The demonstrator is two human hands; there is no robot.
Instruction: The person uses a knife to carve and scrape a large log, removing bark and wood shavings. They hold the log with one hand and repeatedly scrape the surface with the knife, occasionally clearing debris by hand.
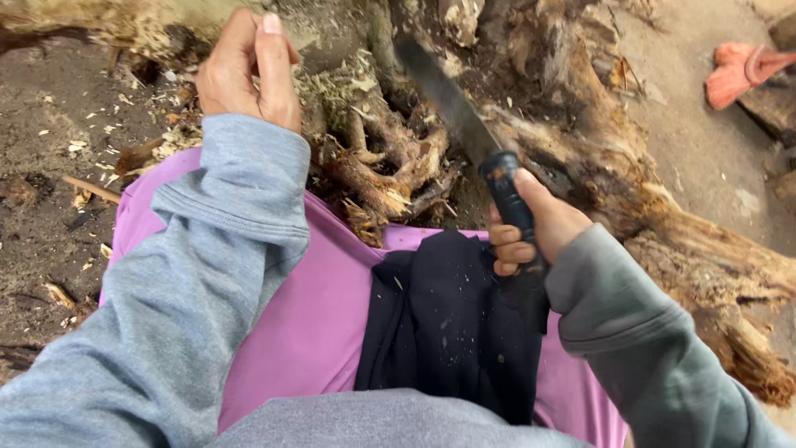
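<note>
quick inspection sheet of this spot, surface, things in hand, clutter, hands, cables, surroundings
surface: bare dirt ground, strewn with pale wood chips
job's things: long dark-bladed knife with black handle; rotted tree stump with splintered roots
clutter: dark cloth lying over the purple-clad lap
hands: right hand gripping the knife handle, blade pointing into the stump; left hand loosely curled above the stump, holding nothing visible
cables: nothing seen
surroundings: orange-pink object on the ground, upper right

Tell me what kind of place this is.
Probably an outdoor yard or woodland work spot. There is bare dirt ground strewn with wood chips, a big rotting tree stump with roots, and the right hand grips a long knife against it.
</note>
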